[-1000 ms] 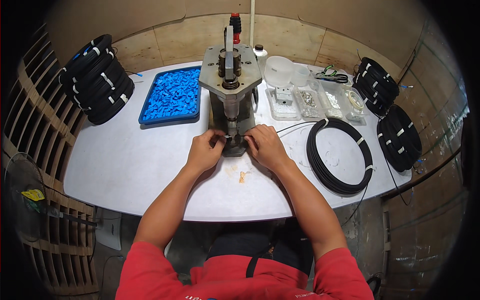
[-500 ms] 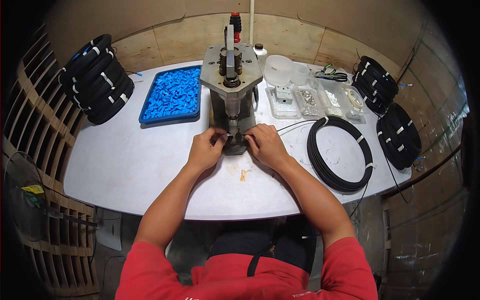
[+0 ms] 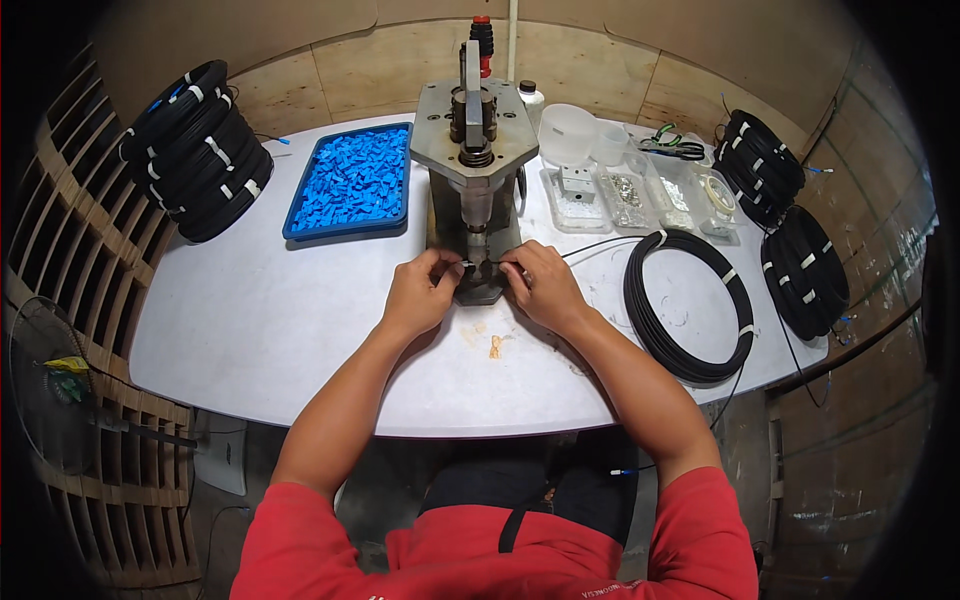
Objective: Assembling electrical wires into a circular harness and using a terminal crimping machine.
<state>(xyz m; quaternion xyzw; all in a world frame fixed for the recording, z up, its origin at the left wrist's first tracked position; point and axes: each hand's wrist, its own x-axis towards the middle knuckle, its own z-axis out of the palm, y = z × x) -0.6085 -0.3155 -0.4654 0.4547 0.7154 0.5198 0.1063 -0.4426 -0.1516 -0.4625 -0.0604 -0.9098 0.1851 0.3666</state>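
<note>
The left hand [image 3: 420,292] pinches a small pale tip [image 3: 467,263] at the foot of the bench press [image 3: 477,168]; the right hand [image 3: 547,287], fingers closed, grips the black cable [image 3: 600,244], seemingly keeping it level beneath the ram [image 3: 477,212]. Beside that hand, white ties [image 3: 746,329] keep the cable coil [image 3: 636,310] bundled on the bench [image 3: 250,330]. Leftward, a shallow tray [image 3: 345,232] contains loose blue pieces [image 3: 355,180].

The one wide head view looks down and forward from just above the red shirt [image 3: 540,555], over the table [image 3: 270,330], with the press [image 3: 477,200] near centre and the wooden wall [image 3: 580,75] far.
</note>
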